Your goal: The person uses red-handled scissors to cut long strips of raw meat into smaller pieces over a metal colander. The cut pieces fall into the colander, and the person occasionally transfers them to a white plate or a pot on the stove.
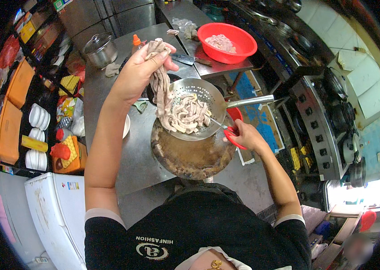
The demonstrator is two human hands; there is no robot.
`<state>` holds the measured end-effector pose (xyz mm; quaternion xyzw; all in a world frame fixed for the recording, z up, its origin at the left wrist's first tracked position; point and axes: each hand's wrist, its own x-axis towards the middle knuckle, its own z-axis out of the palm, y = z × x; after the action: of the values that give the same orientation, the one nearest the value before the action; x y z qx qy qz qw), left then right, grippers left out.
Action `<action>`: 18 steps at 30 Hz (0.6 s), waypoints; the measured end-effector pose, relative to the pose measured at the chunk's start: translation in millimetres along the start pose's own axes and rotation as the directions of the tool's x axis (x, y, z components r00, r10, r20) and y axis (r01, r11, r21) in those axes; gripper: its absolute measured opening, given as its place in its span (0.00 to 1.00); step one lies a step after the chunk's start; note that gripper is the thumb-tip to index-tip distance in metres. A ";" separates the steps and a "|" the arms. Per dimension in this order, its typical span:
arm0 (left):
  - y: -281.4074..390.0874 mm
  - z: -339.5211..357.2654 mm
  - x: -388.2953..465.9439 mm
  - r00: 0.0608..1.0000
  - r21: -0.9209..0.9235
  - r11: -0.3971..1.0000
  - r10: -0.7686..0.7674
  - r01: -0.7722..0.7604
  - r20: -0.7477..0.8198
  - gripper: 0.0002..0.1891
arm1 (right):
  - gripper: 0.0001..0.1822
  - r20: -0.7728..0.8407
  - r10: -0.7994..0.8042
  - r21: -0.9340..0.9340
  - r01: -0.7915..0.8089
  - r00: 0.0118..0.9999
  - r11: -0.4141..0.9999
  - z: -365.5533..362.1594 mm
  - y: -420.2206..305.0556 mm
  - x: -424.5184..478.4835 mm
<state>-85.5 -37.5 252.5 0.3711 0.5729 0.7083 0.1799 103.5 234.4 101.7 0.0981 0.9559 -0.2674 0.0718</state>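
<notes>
My left hand (146, 65) is raised and grips a bunch of long, pale, ribbon-like intestines (161, 89), whose lower part hangs into a perforated metal strainer ladle (217, 92). More pale, coiled pieces (190, 113) lie in the ladle's bowl. Its metal handle points to the right. My right hand (247, 135) holds red-handled scissors (222, 125), their tips at the right edge of the coiled pieces; how far the blades are apart is hard to tell. Under the ladle's near part is a round, worn chopping board (193, 155).
Behind the ladle lies a cleaver (183, 59). A red basin (227, 60) with pale pink meat stands at the back right. On the left are a lidded steel pot (100, 50), a green peeler (140, 106) and a white bowl (127, 126). A stove (314, 128) is far right.
</notes>
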 end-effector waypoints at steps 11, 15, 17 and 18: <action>-5.5 1.9 -4.7 0.999 -0.014 1.000 -0.006 0.006 0.053 0.11 | 0.33 -0.054 0.017 0.054 -0.014 0.998 0.998 -8.2 -2.0 -6.9; -9.0 -11.9 -12.9 0.993 -0.056 0.996 -0.058 0.064 0.102 0.10 | 0.32 -0.061 0.054 0.122 -0.047 0.997 0.991 -16.2 -0.2 -13.9; -12.9 -23.6 -18.1 0.989 -0.073 0.993 -0.085 0.094 0.121 0.10 | 0.32 -0.082 0.053 0.101 -0.045 0.995 0.994 -17.1 2.9 -15.9; -12.7 -27.7 -20.4 0.988 -0.043 0.993 -0.108 0.113 0.111 0.10 | 0.32 -0.084 0.051 0.103 -0.042 0.995 0.994 -17.7 5.5 -16.5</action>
<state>-94.5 -66.6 232.1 0.3721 0.5645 0.6898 0.2589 119.2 245.8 117.1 0.1354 0.9408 -0.3092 0.0318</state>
